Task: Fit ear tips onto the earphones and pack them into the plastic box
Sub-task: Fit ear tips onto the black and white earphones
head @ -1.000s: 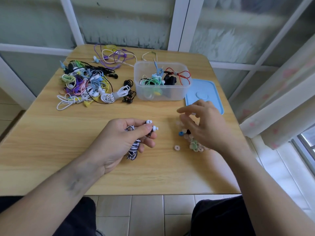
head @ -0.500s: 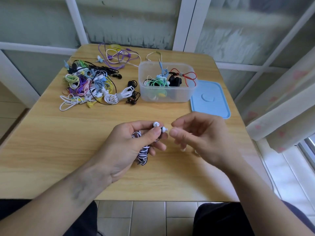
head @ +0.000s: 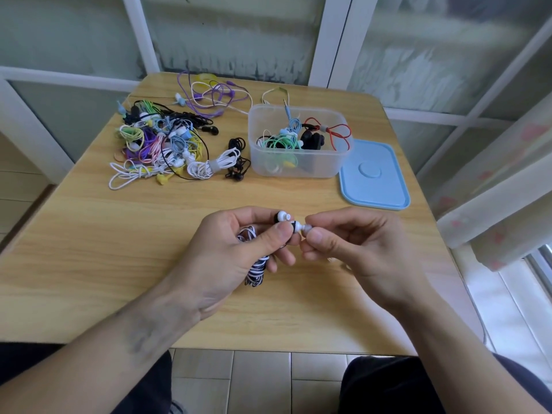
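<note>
My left hand (head: pixel 236 252) grips a coiled black-and-white striped earphone (head: pixel 257 268), its two white buds (head: pixel 286 221) sticking up past my thumb. My right hand (head: pixel 361 249) pinches a small pale ear tip (head: pixel 306 229) against the nozzle of the lower bud. The clear plastic box (head: pixel 298 162) stands behind, holding several coiled earphones in green, blue, black and red. Its blue lid (head: pixel 373 177) lies flat to the right of it. The loose ear tips on the table are hidden under my right hand.
A tangled heap of coloured earphones (head: pixel 167 144) covers the back left of the wooden table (head: pixel 89 249). A purple and white cable loop (head: pixel 215 94) lies behind it. A curtain (head: pixel 501 189) hangs at the right; glass panels stand behind.
My right hand left the ear tips on the table, carried one to the bud held in my left hand, and now pinches it against the nozzle. The view shifted slightly.
</note>
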Available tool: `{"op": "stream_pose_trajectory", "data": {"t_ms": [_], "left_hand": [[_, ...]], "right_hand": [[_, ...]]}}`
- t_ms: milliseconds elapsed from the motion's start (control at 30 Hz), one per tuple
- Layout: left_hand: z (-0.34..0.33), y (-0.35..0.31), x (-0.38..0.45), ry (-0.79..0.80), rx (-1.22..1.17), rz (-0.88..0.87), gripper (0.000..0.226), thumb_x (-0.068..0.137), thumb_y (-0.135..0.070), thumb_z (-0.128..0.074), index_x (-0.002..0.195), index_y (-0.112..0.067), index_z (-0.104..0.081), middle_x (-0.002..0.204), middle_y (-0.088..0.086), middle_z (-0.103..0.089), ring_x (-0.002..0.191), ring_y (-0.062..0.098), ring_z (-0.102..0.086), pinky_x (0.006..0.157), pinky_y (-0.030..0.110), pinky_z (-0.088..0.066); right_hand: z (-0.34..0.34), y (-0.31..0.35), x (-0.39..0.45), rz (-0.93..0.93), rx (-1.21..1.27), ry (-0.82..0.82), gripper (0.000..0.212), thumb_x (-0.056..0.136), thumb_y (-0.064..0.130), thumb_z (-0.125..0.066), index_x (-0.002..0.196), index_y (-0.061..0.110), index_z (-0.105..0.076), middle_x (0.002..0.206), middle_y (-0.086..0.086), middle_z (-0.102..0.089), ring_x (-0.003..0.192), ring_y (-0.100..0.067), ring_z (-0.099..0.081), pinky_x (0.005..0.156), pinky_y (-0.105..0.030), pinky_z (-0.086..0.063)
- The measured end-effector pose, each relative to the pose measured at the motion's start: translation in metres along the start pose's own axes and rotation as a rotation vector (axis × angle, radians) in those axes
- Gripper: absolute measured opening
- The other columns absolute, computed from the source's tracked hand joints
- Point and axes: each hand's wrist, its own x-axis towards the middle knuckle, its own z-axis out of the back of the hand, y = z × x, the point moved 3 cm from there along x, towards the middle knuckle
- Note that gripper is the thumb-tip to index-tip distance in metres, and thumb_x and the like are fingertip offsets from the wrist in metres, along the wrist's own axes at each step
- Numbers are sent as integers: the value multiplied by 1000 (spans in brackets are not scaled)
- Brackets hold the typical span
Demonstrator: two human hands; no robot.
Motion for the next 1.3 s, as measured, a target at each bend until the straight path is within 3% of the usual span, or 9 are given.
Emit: {"op": "stream_pose_trajectory", "data": {"t_ms": [167,433,567,767,1167,1300], "left_hand": [[-1,-1,-2,13,-25,29,23,73,-18,-68,91,-4,-69,76,10,-71,56,17,-61,47,20,-45],[2,1,-3,33,38,42,31,72,-21,-68,96,-2,-68,76,9,-72,55,17,-60,46,20,-44],[4,1,-3,25,68,33,30,72,-23,-68,95,-3,-69,76,8,-71,54,17,-60,47,21,-44],[2,4,-5,66,103,45,25,73,-22,-68,92,-6,-68,74,7,-70,55,17,-59,48,22,-45],[0,10,-7,113,138,101,6,82,-9,-65,86,-12,-69,71,7,-69,48,14,-51,51,21,-44],[0,9,-7,114,182,79,15,89,-1,-61,85,-13,-69,67,5,-67,46,14,-48,50,20,-43]], "right_hand": [[-1,-3,1,39,-6,-22,16,71,4,-73,85,-2,-71,69,-13,-72,60,-20,-70,59,-22,-55],[-3,-7,0,57,7,36,14,70,4,-76,84,3,-75,83,-19,-76,73,-30,-74,68,-32,-59],[0,-7,0,18,14,87,20,74,5,-72,93,2,-76,88,-20,-76,80,-30,-75,72,-31,-60],[1,-7,0,43,-59,105,13,78,4,-70,89,-1,-71,79,-18,-75,69,-27,-73,67,-29,-58],[3,-5,-1,72,-199,206,10,79,2,-73,87,-3,-72,80,-16,-75,71,-30,-74,68,-35,-61],[2,-5,-3,76,-190,208,8,77,2,-74,84,-2,-73,78,-15,-75,68,-29,-74,67,-33,-60]]}}
